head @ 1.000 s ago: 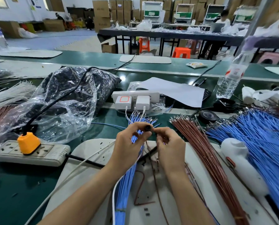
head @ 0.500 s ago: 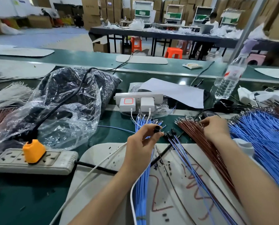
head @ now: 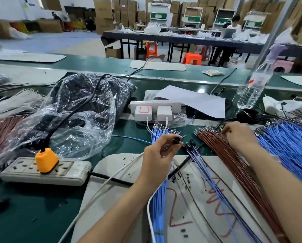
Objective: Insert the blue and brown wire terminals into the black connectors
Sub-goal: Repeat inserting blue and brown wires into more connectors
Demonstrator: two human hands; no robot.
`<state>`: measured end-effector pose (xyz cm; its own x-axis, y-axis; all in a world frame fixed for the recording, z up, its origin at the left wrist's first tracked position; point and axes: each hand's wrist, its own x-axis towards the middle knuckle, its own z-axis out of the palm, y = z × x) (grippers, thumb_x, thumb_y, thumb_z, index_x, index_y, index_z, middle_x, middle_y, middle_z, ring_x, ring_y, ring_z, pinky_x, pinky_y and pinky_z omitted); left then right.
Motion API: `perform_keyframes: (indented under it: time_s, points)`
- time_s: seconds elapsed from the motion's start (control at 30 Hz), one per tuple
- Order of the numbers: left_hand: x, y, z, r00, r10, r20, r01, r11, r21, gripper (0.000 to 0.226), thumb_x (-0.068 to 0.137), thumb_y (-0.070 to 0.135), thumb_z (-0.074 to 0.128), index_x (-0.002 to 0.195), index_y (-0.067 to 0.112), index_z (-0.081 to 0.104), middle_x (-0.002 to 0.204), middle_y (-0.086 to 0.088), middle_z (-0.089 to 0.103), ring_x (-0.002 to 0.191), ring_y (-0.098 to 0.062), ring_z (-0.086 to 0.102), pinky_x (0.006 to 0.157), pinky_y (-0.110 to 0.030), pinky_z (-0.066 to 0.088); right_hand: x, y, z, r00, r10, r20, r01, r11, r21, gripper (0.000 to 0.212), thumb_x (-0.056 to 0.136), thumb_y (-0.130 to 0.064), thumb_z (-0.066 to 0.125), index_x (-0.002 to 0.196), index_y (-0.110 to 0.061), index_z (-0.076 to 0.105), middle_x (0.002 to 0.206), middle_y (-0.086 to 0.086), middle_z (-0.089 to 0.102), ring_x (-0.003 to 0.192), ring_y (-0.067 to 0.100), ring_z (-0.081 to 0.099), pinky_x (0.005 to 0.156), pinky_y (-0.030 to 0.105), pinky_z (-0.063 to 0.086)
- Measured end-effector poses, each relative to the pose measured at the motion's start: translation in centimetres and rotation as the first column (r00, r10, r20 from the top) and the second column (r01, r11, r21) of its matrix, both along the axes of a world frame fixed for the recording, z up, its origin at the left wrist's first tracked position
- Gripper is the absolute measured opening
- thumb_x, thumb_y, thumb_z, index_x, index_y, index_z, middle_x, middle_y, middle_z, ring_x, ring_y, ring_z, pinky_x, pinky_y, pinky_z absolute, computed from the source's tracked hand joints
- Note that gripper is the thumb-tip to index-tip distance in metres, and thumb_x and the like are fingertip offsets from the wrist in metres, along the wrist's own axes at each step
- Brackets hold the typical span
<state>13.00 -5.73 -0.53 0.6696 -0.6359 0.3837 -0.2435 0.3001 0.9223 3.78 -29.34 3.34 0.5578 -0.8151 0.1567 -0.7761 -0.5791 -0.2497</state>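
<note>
1. Left hand (head: 157, 151), centre of view, thumb and fingertips pinching one black connector (head: 177, 140) at its 1 o'clock, raised off the mat.
2. Right hand (head: 238, 135), at 3 o'clock of the left, well apart from it, fingers curled down onto the terminal ends of the brown wire bundle (head: 234, 165). Cannot tell if a wire is pinched.
3. Green bench (head: 24, 207) carries everything.
4. White mat (head: 115, 172) at 6 o'clock under both forearms, with red scribbles and black specks on it.
5. Clear plastic bag (head: 73, 116) of dark parts at 10 o'clock of the left hand.
6. Big blue wire bundle (head: 290, 151) at 3 o'clock, just beside the brown bundle, which fans from 1 to 5 o'clock.
7. Second blue bundle (head: 157, 199) runs under the left hand from 12 to 6 o'clock.
8. Grey power strip (head: 46, 171) at 9 o'clock, orange plug (head: 45, 160) seated in it.
9. Paper sheet (head: 196, 100) at 12 o'clock.
10. Water bottle (head: 253, 88) at 1 o'clock, upright.
11. White socket strip (head: 155, 104) at 12 o'clock, with two chargers (head: 141, 112) plugged in.
12. Finished wires (head: 208, 174) lie on the mat between the hands, their fitted connectors (head: 190, 146) clustered at 3 o'clock of the left fingertips.
</note>
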Motion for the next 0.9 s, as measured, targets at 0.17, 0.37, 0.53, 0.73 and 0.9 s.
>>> perform_keyframes:
  time_s: [0.17, 0.37, 0.53, 0.73, 0.9]
  points:
    - [-0.2, 0.0, 0.1, 0.997, 0.008, 0.081, -0.011, 0.999, 0.032, 0.023, 0.088, -0.003, 0.062, 0.1, 0.016, 0.067, 0.096, 0.0, 0.072, 0.094, -0.011, 0.068, 0.088, -0.02, 0.051, -0.3, 7.0, 0.9, 0.665, 0.007, 0.747, -0.216, 0.959, 0.184, 0.02, 0.091, 0.001, 0.057, 0.089, -0.016, 0.069, 0.083, 0.007, 0.071, 0.072, 0.019, 0.07, 0.062, 0.018, 0.055]
    - [0.1, 0.0, -0.3, 0.989, 0.01, 0.148, -0.017, 0.999, 0.049, 0.027, 0.087, -0.009, 0.06, 0.104, 0.011, 0.065, 0.101, -0.004, 0.072, 0.097, -0.013, 0.068, 0.091, -0.027, 0.051, -0.3, 13.9, -0.4, 0.294, -0.35, 0.889, -0.752, 0.489, 0.441, 0.026, 0.078, 0.007, 0.06, 0.074, -0.012, 0.078, 0.075, 0.01, 0.073, 0.067, 0.016, 0.069, 0.068, 0.018, 0.055]
    - [0.1, -0.1, -0.3, 0.989, -0.008, 0.151, 0.0, 0.998, 0.056, 0.028, 0.087, -0.005, 0.061, 0.102, 0.019, 0.064, 0.099, 0.001, 0.072, 0.096, -0.013, 0.068, 0.088, -0.024, 0.051, -1.1, 13.6, -0.5, 0.283, -0.28, 0.917, -0.806, 0.449, 0.385, 0.019, 0.074, 0.004, 0.064, 0.075, -0.01, 0.077, 0.076, 0.012, 0.072, 0.068, 0.016, 0.067, 0.068, 0.02, 0.054]
    - [0.2, -0.1, -0.6, 0.991, 0.007, 0.136, -0.019, 0.996, 0.088, 0.022, 0.085, -0.007, 0.062, 0.103, 0.006, 0.065, 0.094, -0.008, 0.072, 0.092, -0.023, 0.069, 0.088, -0.042, 0.054, -0.8, 13.8, -1.0, 0.343, -0.036, 0.939, -0.738, 0.608, 0.293, 0.028, 0.082, 0.013, 0.062, 0.08, -0.013, 0.074, 0.079, 0.007, 0.074, 0.074, 0.019, 0.071, 0.072, 0.022, 0.056]
    - [0.2, -0.3, -0.3, 0.918, 0.134, 0.373, -0.206, 0.966, 0.159, 0.022, 0.079, 0.003, 0.073, 0.1, 0.012, 0.073, 0.091, 0.006, 0.073, 0.084, -0.001, 0.066, 0.081, -0.019, 0.049, -1.0, 13.3, -1.3, 0.515, 0.412, 0.752, -0.546, 0.834, -0.083, 0.028, 0.076, 0.014, 0.068, 0.083, -0.013, 0.073, 0.081, -0.003, 0.069, 0.077, 0.007, 0.064, 0.073, 0.015, 0.051]
